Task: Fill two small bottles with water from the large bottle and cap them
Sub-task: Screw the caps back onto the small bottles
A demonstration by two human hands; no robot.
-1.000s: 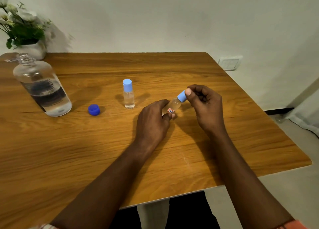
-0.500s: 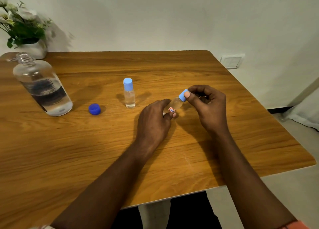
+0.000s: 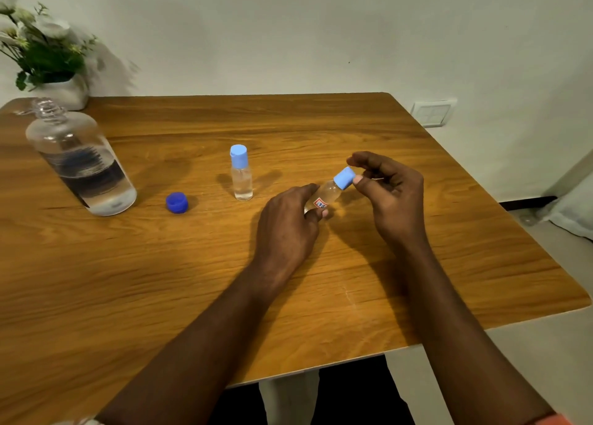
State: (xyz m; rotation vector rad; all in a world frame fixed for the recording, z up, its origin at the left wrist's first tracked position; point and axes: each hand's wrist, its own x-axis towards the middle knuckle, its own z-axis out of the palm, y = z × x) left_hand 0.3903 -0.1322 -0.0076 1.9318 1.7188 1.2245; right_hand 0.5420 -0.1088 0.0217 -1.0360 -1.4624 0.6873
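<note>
Left hand (image 3: 288,225) grips the lower body of 1 small bottle (image 3: 324,197) between thumb and fingertips, just above the table (image 3: 128,296). Our right hand (image 3: 391,197) curls round its light blue cap (image 3: 344,177), thumb tip pressed to the cap's side and forefinger arched over it.

Biggest hazard, we judge, is the large bottle (image 3: 80,165) at far left. Its neck is open and it is part full, so a careless reach across would tip it and flood the wood.

Next is the bottle we hold. Its long axis runs tilted, base low in our left fingers, capped end pointing up and to the right, away from us. With water inside and that lean, a crooked or loose cap would let it dribble, and a fingertip hold could slip under the twist.

The 2nd small bottle (image 3: 242,181) stands upright and capped, near our left hand. The dark blue cap (image 3: 176,202) lies loose between it and the large bottle, and could roll off if nudged.
</note>
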